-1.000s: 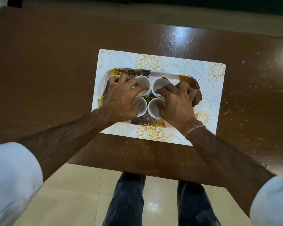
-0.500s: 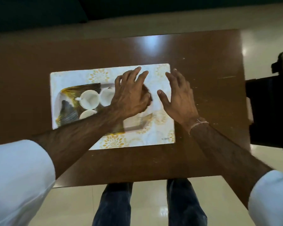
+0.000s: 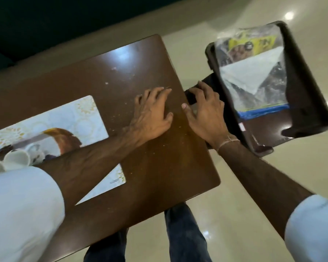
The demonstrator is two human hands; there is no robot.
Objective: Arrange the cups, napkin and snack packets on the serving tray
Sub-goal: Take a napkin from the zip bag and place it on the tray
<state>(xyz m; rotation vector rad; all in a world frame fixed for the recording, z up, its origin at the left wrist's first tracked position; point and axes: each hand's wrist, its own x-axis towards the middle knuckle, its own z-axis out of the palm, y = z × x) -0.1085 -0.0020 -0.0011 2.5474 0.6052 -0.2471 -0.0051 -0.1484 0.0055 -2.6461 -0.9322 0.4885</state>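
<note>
The serving tray (image 3: 63,134) with its gold-and-brown pattern lies at the left on a white placemat (image 3: 80,114); white cups (image 3: 17,158) stand on it, partly hidden by my left sleeve. My left hand (image 3: 152,116) hovers open above the table's right end. My right hand (image 3: 206,112) is open at the table's right edge, fingers over a dark object there. To the right, a white folded napkin (image 3: 252,72) and snack packets (image 3: 252,44) in clear wrapping lie on a dark stool (image 3: 307,95).
The brown table (image 3: 159,167) ends just right of my hands. Beyond it is glossy cream floor (image 3: 235,214). My legs in dark jeans (image 3: 182,233) show below the table's near edge. Crumbs dot the tabletop.
The view has swung right, away from the tray. Both hands left the cups and moved right to the table's right end; the stool with napkin and packets came into view.
</note>
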